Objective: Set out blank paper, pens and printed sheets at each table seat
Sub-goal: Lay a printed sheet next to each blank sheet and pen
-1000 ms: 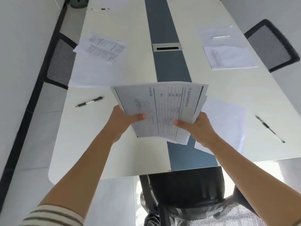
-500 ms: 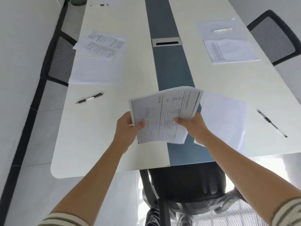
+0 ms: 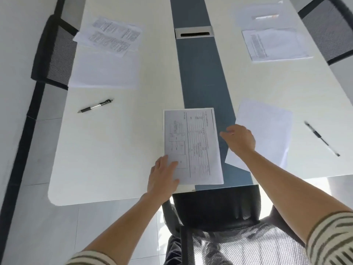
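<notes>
Printed sheet [image 3: 194,142] settles at the desk [image 3: 114,150] end under the left hand [image 3: 162,178], fingers [image 3: 163,162] flat; the right hand [image 3: 240,140], loose and empty, should probably fetch the blank paper [image 3: 267,131] next.

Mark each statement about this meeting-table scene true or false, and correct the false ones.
1. The left hand rests on the near left corner of the printed form. True.
2. The right hand holds a pen. False: it holds none; the right-side pen lies on the table beyond the blank sheet.
3. A black pen lies on the table's left half, touching no paper. True.
4. The printed form lies wholly on the blue centre strip. False: it spans both the strip and the white tabletop.
</notes>
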Demonstrator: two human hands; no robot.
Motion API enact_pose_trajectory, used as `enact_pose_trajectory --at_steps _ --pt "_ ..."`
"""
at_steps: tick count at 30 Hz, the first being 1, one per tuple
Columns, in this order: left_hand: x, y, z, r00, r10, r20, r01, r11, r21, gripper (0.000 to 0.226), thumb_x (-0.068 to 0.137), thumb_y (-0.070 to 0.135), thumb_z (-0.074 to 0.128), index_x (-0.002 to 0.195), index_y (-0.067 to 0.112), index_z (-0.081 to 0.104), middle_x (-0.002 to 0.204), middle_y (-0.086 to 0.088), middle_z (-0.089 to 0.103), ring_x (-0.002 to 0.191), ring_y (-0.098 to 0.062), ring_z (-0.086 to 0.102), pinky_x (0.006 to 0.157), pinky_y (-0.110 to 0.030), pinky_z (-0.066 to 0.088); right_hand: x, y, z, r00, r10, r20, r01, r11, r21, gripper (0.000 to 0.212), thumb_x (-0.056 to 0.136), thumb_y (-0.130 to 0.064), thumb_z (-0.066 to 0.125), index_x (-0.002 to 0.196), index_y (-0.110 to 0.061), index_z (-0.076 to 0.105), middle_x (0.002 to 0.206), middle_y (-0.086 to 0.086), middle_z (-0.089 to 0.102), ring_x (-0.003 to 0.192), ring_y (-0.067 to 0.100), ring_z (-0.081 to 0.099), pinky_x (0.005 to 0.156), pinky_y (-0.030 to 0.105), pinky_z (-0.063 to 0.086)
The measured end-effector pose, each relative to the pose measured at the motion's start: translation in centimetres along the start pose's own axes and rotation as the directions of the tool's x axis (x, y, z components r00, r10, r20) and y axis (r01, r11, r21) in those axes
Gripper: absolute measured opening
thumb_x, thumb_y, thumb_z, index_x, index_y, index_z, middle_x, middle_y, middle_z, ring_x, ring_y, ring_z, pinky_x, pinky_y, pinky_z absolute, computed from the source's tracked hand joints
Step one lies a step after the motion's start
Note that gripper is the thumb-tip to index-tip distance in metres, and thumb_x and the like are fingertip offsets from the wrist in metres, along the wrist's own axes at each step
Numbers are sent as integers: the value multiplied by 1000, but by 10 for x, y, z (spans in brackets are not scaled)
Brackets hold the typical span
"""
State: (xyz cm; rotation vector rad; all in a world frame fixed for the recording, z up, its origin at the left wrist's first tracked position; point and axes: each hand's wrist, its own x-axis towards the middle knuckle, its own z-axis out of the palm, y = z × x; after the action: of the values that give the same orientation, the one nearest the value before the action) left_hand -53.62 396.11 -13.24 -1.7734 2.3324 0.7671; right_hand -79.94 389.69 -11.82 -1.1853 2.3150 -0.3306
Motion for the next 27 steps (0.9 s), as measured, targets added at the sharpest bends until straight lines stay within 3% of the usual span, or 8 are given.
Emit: enact_pose_trajectory --at_steps 2,4,6,8,11,15,24,27 --pt "5 6 12 999 32 30 -34 998 51 56 90 35 57 140 29 33 157 -5 12 144 -26 14 118 -40 22 -2 36 -7 990 -33 -134 16 992 -127 43 89 -41 60 127 -22 60 134 8 57 128 30 47 96 46 45" --pt "9 10 20 996 61 58 -67 992 107 59 88 39 58 140 30 31 157 -5 9 145 -29 10 119 -42 18 -7 72 -9 999 29 -35 -36 967 -253 65 89 -52 58 145 -27 38 156 10 30 144 33 23 107 53 35" --pt "13 12 25 995 72 67 -81 985 155 61 88 43 58 141 30 30 157 -7 9 146 -30 8 119 -44 17 -11 99 -3 991 88 103 -47 937 -345 76 87 -60 54 151 -31 24 163 9 11 149 33 7 110 55 30" --pt "17 11 24 996 62 58 -70 985 156 62 88 44 59 142 31 30 158 -7 10 147 -31 7 119 -44 17 -15 114 1 985 14 169 53 921 -385 77 88 -62 52 152 -34 20 164 7 3 151 30 0 113 53 27" --pt "19 12 23 997 46 66 -55 988 143 64 87 44 60 143 31 31 159 -8 10 148 -32 7 119 -44 16 -19 121 0 967 -118 227 201 898 -391 76 88 -61 52 152 -36 20 165 6 0 152 29 -3 116 50 22" --pt "18 15 22 997 36 65 -44 991 128 64 86 44 62 142 30 33 160 -8 12 148 -32 8 118 -45 18 -17 120 -4 954 -164 252 254 886 -388 76 87 -62 53 152 -37 21 165 5 0 152 28 -3 118 49 21" --pt "17 21 21 998 18 54 -25 991 135 62 86 43 63 140 28 37 158 -8 15 147 -31 13 117 -44 22 -16 120 -6 954 -167 248 254 890 -378 78 85 -63 55 151 -37 23 165 5 3 152 29 0 117 50 22" --pt "20 23 21 1000 0 31 -4 995 99 59 86 40 64 139 26 41 157 -9 19 146 -32 16 116 -47 25 -7 127 -20 969 -192 156 235 913 -334 74 87 -58 58 150 -33 29 164 6 13 151 29 12 115 50 27"
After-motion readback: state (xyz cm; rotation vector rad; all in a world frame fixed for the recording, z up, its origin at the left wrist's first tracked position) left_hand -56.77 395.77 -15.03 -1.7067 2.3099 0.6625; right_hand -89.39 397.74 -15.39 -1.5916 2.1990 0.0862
